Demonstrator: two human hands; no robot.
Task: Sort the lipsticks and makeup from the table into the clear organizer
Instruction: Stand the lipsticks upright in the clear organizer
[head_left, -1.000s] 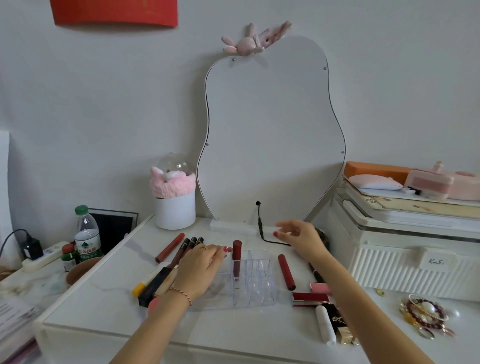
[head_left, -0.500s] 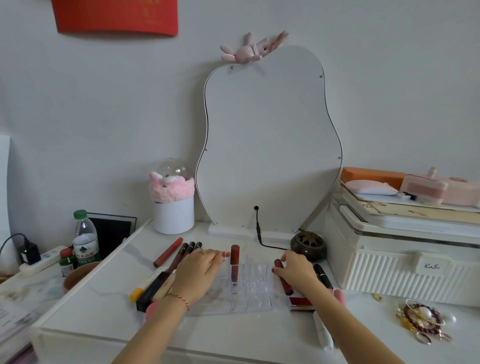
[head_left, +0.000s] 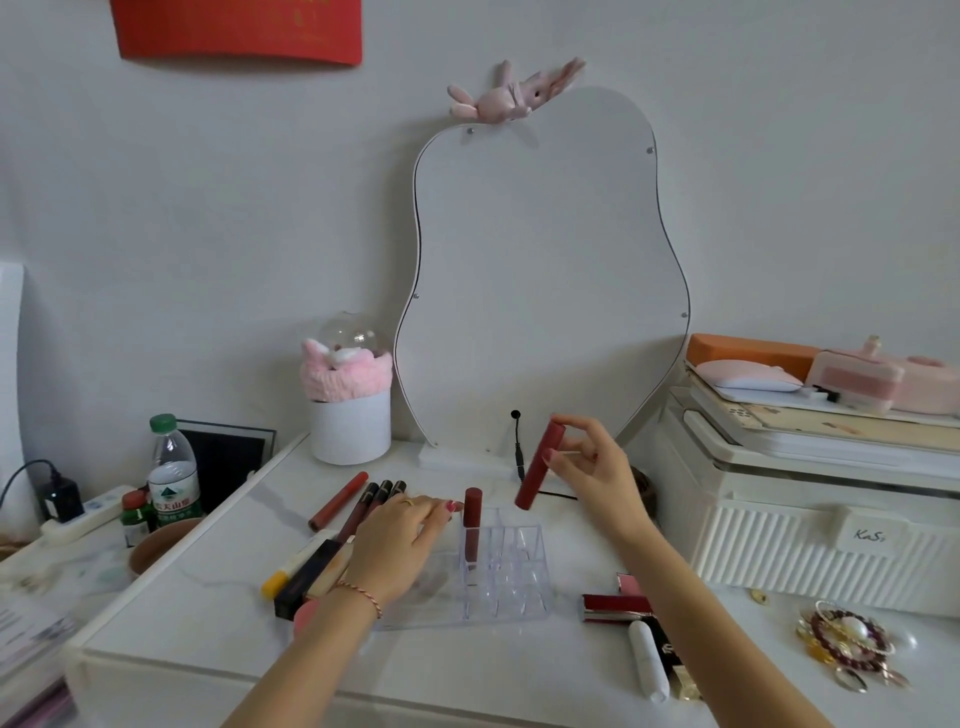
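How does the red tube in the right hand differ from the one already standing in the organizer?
The held tube is pinched in the right hand, tilted above the table; the slotted tube stands upright in the clear organizer, beside the left hand. The held one looks brighter red. Both are slim, capped cylinders.

Left hand (head_left: 395, 545) hides part of the clear organizer (head_left: 498, 577).

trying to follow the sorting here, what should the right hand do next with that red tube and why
Probably lower the dark red tube upright into an empty slot of the clear organizer, beside the lipstick already standing there. The right hand pinches the tube tilted in the air above the organizer's back edge, and the left hand rests on the organizer's left side, seemingly steadying it.
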